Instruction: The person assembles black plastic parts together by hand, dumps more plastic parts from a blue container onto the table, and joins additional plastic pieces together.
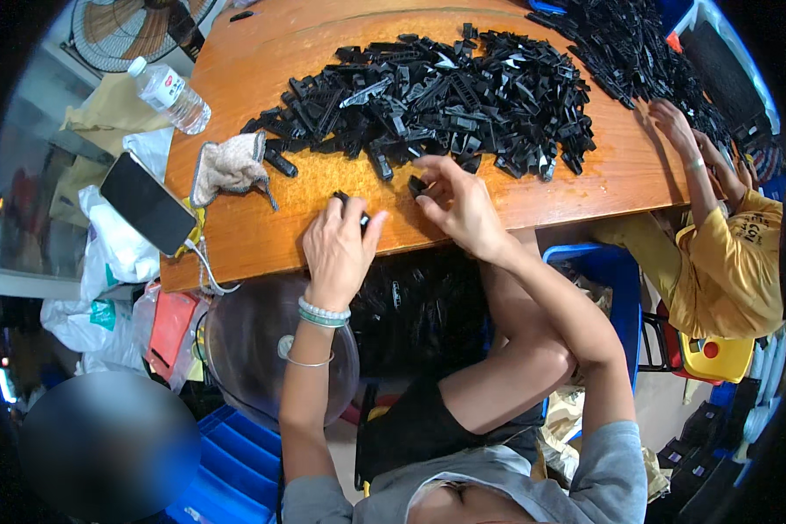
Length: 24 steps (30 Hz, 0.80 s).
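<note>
A wide heap of small black plastic parts [445, 96] covers the middle of the wooden table [262, 223]. Close to the table's near edge, my left hand [334, 243] has its fingers bent over a small black plastic part [364, 221], partly covered by the fingers. My right hand [467, 210] is just in front of the heap, pinching another black plastic part [417, 185] between thumb and fingers. The two hands are a short way apart. A crumpled cloth glove [229, 170] lies to the left of my left hand.
A phone [148, 203] with a cable and a water bottle [173, 98] sit at the table's left edge. Below it stands a clear plastic tub [236, 349]. On the right, a person in yellow [729, 271] reaches to a second black heap [629, 52]. A blue bin [624, 341] stands beside my leg.
</note>
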Tool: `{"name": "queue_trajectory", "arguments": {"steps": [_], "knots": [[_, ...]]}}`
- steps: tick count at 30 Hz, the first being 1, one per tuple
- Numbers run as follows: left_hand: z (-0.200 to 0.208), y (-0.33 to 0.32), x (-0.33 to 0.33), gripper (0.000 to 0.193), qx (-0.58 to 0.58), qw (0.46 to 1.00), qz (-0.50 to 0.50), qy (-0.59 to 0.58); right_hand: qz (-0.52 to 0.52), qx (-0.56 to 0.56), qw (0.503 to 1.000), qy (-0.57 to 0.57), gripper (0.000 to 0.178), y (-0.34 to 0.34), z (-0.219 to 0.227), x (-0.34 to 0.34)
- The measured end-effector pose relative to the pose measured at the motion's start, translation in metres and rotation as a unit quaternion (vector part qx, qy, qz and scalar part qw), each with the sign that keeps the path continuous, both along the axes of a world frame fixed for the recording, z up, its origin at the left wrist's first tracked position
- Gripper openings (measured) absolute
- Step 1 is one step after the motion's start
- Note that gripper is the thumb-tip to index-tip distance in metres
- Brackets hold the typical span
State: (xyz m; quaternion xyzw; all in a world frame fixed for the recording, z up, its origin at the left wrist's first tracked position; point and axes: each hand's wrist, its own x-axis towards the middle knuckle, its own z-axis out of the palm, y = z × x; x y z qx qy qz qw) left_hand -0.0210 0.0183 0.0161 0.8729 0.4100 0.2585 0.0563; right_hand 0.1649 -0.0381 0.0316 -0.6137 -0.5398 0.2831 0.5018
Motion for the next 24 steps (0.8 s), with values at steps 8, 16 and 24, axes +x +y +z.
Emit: {"name": "queue_trajectory", "arguments": {"steps": [8, 16, 24], "knots": [[0.019, -0.050, -0.097, 0.052, -0.321, 0.899, 0.004, -0.298, 0.028, 0.058, 0.987, -0.149, 0.028, 0.002, -0.019, 0.020], [-0.151, -0.110, -0.204, 0.061, -0.289, 0.941, 0.172, 0.019, 0.004, -0.001, 0.967, -0.255, 0.027, -0.003, -0.010, 0.016], [0.005, -0.047, -0.036, 0.027, -0.035, 0.977, -0.055, -0.202, -0.004, -0.007, 0.968, -0.251, 0.028, -0.020, -0.010, 0.031]]}}
